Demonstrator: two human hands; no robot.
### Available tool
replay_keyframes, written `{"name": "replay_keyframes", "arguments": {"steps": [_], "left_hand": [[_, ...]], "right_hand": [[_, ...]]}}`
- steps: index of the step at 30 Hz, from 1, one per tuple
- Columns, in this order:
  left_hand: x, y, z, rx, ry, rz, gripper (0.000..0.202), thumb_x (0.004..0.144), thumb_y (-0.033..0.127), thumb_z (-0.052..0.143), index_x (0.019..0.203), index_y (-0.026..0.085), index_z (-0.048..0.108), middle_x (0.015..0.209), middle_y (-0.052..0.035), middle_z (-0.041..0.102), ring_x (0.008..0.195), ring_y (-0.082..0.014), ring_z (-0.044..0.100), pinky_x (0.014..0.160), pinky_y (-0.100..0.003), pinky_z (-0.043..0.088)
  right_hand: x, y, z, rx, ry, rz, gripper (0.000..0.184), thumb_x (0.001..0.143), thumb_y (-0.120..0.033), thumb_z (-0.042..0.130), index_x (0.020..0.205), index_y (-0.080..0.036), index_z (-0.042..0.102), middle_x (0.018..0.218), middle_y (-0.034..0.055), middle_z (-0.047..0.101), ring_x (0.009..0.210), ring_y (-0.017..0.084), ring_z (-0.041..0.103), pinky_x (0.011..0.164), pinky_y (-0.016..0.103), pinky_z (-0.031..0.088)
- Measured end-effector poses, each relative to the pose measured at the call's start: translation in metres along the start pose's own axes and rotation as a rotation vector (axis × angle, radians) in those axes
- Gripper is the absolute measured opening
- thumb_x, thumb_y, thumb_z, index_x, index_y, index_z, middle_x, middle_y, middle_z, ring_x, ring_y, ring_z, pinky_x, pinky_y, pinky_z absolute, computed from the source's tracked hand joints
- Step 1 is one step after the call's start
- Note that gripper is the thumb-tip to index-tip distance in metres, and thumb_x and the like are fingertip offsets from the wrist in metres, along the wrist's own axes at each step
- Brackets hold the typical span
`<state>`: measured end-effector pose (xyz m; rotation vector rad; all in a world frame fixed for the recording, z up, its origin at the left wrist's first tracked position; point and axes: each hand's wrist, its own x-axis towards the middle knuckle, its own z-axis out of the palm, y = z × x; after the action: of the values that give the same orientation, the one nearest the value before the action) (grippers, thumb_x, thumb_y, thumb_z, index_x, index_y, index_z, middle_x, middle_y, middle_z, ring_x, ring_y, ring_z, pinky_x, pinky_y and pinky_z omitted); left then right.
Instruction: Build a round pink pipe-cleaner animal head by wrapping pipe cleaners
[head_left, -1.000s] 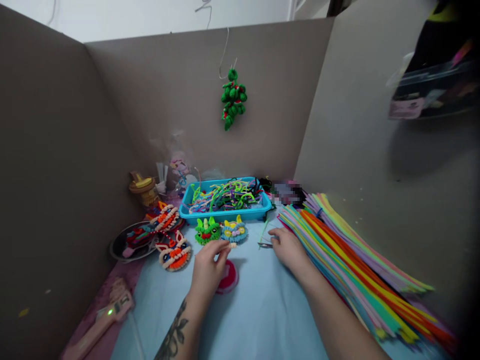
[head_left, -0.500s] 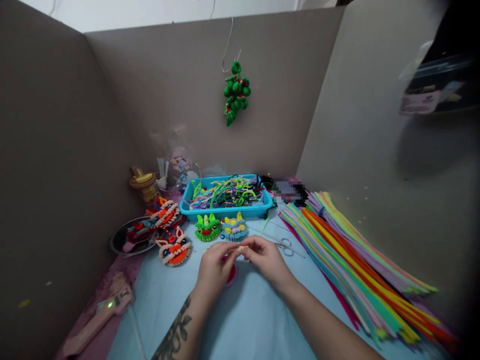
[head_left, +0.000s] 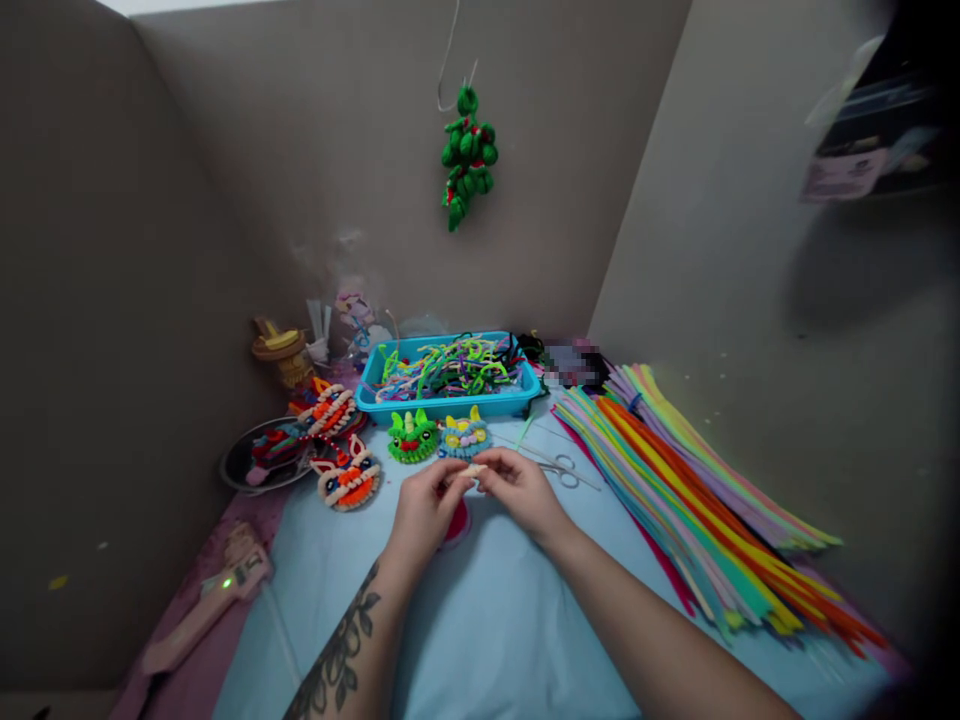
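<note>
My left hand (head_left: 427, 502) and my right hand (head_left: 525, 492) meet over the middle of the table, fingertips pinched. Between them they hold a small cream pipe cleaner piece (head_left: 472, 471), mostly covered by the fingers. Partly behind my left hand, a round red item (head_left: 456, 522) lies on the blue cover. Just beyond the hands sit a green animal-face ornament (head_left: 412, 437) and a blue one with yellow ears (head_left: 465, 437). To the left lies an orange and cream animal-face ornament (head_left: 350, 480). Scissors (head_left: 566, 471) rest right of my right hand.
A blue tray (head_left: 450, 408) of pipe cleaner scraps stands at the back. Bundled long pipe cleaners (head_left: 675, 500) spread along the right. At left are a pink glue gun (head_left: 214, 605) and a dark bowl (head_left: 238, 470). A green ornament (head_left: 469, 160) hangs on the back panel.
The view has tilted down slightly, so everything sits higher in the picture. Both hands keep their pinch on the cream piece, with only small finger shifts.
</note>
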<state>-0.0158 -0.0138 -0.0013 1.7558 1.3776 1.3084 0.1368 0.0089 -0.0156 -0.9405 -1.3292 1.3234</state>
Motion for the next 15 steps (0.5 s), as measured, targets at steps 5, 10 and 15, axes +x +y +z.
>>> {"name": "replay_keyframes", "arguments": {"steps": [5,10,15], "left_hand": [[-0.0015,-0.0040,0.0013,0.049,0.008,0.031,0.011,0.072,0.022,0.067,0.082,0.021,0.068,0.073,-0.0002,0.068,0.063,-0.0137,0.060,0.061,-0.022,0.045],[-0.0009,-0.0075,0.0008,0.038,0.080,0.081,0.016,0.072,0.022,0.067,0.088,0.023,0.069,0.084,-0.0036,0.070,0.072,-0.0167,0.062,0.070,-0.026,0.048],[-0.0004,-0.0034,-0.0010,0.038,0.051,0.128,0.010,0.076,0.024,0.065,0.084,0.023,0.071,0.082,-0.0047,0.071,0.075,-0.0186,0.064,0.072,-0.028,0.047]], "right_hand": [[0.0013,0.0021,-0.0012,0.027,-0.024,0.049,0.028,0.070,-0.041,0.068,0.083,-0.016,0.065,0.061,-0.0013,0.062,0.054,0.011,0.055,0.055,0.024,0.045],[0.0022,0.0088,-0.0077,0.046,0.027,0.040,0.024,0.075,-0.038,0.065,0.084,-0.016,0.063,0.061,-0.0014,0.062,0.055,0.011,0.056,0.055,0.023,0.044],[0.0009,0.0053,-0.0057,0.125,-0.044,0.072,0.028,0.072,-0.040,0.068,0.088,-0.018,0.062,0.067,-0.0003,0.064,0.056,0.011,0.057,0.055,0.024,0.045]]}}
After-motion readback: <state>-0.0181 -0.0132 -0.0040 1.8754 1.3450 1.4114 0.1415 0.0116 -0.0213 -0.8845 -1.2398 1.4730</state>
